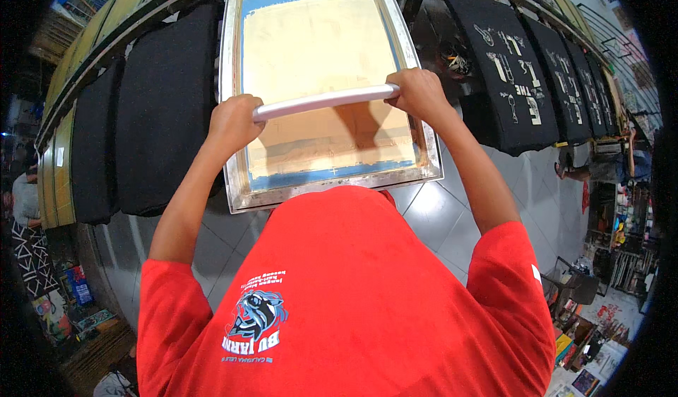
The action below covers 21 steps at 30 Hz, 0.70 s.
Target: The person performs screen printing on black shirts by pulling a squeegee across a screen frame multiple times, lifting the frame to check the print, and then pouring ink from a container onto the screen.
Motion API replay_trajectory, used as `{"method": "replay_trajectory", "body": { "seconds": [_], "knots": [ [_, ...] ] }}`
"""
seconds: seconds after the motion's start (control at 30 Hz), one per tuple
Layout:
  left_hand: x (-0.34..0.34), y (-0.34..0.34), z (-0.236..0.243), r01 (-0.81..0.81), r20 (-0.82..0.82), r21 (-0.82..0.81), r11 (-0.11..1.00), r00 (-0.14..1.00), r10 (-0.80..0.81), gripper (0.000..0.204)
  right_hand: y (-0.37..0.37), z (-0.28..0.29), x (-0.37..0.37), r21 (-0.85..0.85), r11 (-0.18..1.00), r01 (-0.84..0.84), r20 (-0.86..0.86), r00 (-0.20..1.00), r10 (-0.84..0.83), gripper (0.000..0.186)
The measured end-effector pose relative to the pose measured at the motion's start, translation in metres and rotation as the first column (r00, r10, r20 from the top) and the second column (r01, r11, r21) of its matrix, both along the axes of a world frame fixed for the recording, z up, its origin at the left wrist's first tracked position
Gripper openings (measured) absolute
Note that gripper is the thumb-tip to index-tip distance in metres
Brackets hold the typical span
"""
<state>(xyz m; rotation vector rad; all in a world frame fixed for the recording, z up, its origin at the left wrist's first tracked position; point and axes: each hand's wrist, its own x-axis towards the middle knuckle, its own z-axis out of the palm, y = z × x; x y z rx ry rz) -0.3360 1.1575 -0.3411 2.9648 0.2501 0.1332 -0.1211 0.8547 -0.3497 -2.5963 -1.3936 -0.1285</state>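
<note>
A screen-printing frame (227, 51) with pale metal sides lies before me, its mesh (318, 44) cream-coloured with blue borders at the far and near ends. Across it runs a long pale squeegee (328, 100), its right end slightly farther away than its left. My left hand (236, 123) is closed round the left end, near the frame's left side. At the right end my right hand (420, 95) grips the same squeegee, close to the frame's right side. The squeegee's lower edge and whatever lies under the frame are hidden from this view.
Black shirts (166, 115) lie on boards at the left. To the right, more black shirts (512, 79) carry pale prints. A grey tiled floor (459, 199) shows below. Another person (621, 160) stands at the far right, near crowded shelves; someone else (27, 196) is at the far left.
</note>
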Motion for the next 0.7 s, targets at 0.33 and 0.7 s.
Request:
{"method": "replay_trajectory", "body": {
  "seconds": [0.33, 0.7],
  "knots": [
    [-0.103, -0.064, -0.018, 0.085, 0.134, -0.077, 0.993, 0.988, -0.074, 0.030, -0.073, -0.013, -0.126, 0.119, 0.991, 0.068, -0.074, 0.996, -0.059, 0.031],
    [-0.022, -0.012, -0.041, 0.060, 0.190, 0.029, 0.998, 0.980, -0.064, 0.029, -0.008, -0.016, -0.041, 0.154, 0.988, 0.015, -0.103, 0.995, 0.001, 0.043]
  ]
}}
